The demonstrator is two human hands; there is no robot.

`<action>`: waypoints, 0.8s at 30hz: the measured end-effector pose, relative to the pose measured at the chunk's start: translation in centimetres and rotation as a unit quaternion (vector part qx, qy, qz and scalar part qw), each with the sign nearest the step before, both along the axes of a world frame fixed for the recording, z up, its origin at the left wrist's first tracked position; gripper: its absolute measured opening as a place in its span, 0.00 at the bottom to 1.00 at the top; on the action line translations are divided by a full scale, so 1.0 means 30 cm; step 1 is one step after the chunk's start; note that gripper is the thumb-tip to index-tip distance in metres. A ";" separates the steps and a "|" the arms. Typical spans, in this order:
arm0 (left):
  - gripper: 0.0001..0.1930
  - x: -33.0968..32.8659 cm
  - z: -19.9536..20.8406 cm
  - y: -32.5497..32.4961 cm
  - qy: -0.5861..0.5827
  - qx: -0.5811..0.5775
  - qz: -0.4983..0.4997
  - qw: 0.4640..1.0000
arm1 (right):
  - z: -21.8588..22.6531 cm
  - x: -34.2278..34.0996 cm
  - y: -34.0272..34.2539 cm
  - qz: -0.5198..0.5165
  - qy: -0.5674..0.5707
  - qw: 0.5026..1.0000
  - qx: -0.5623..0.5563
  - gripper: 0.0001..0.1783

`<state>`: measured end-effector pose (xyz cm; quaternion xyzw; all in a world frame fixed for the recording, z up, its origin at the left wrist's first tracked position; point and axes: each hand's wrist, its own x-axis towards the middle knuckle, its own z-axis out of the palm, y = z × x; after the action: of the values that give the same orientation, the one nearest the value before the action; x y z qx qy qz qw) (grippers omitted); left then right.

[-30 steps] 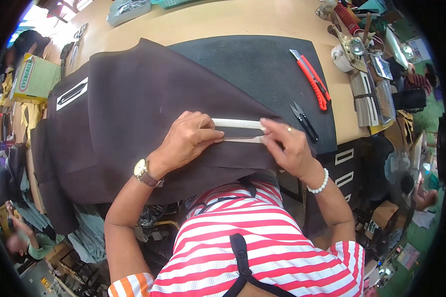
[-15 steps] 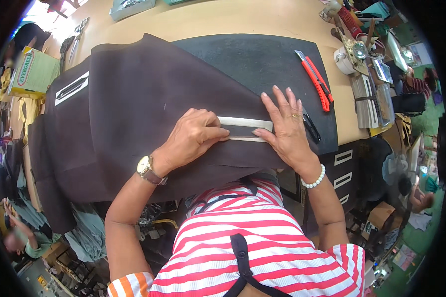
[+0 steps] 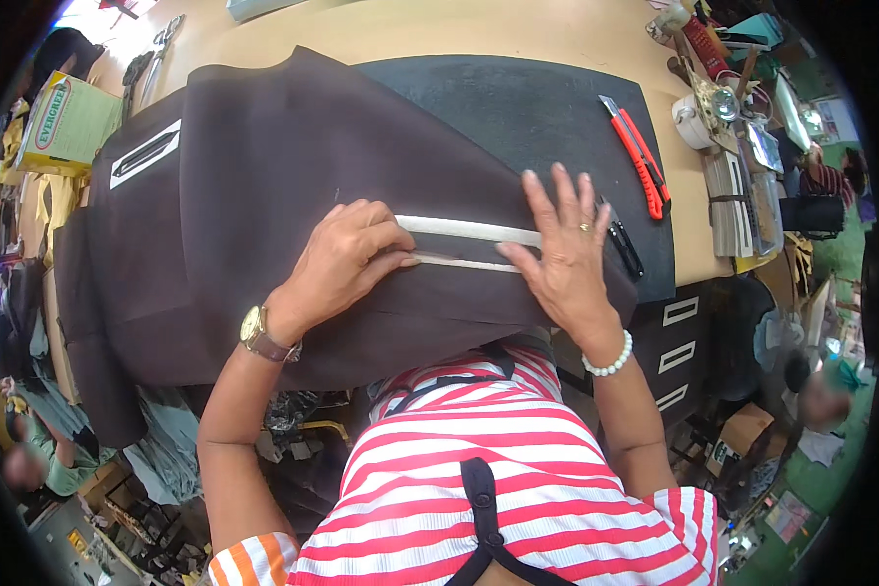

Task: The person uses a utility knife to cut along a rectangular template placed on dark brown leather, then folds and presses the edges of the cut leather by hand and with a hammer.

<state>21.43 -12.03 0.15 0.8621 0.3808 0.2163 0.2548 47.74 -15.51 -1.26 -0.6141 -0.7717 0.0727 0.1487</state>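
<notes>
Dark brown cloth with two pale strips lies across the table, partly over a black mat.
The left hand pinches the cloth between thumb and bunched fingers at the strips' left end; the right hand rests wide and flat, fingers spread, across their right end, gripping nothing. Just beyond it lie dark snips and a red utility knife on the mat; a white rectangular frame marks the cloth's far left, near a yellow-green box.
</notes>
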 end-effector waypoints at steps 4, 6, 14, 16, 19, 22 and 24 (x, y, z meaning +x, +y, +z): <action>0.06 0.001 0.003 0.004 -0.005 -0.012 -0.001 1.000 | -0.016 -0.114 0.034 0.047 -0.005 0.999 0.006 0.40; 0.06 0.000 -0.006 0.003 -0.020 -0.001 0.000 1.000 | -0.028 -0.173 0.046 0.066 -0.007 0.998 0.013 0.40; 0.12 -0.065 -0.003 -0.010 -0.010 -0.001 0.077 0.997 | -0.029 -0.063 0.004 0.009 -0.043 0.999 0.016 0.39; 0.13 -0.073 -0.005 -0.010 -0.012 0.004 0.084 0.996 | -0.021 -0.063 0.002 0.007 -0.039 0.999 0.018 0.39; 0.14 -0.072 -0.007 -0.003 -0.015 0.005 0.074 0.997 | -0.021 -0.137 0.026 0.043 -0.040 0.998 0.033 0.38; 0.14 -0.071 -0.010 -0.005 -0.019 0.009 0.071 0.997 | -0.026 -0.227 0.053 0.075 -0.015 0.996 0.043 0.39; 0.14 -0.068 -0.012 -0.007 -0.021 0.017 0.074 0.997 | -0.036 -0.265 0.065 0.105 -0.006 0.993 0.060 0.41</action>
<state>19.38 -12.25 -0.20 0.8310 0.4345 0.2593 0.2311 39.79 -13.55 -2.36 -0.5199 -0.8358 0.0381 0.1720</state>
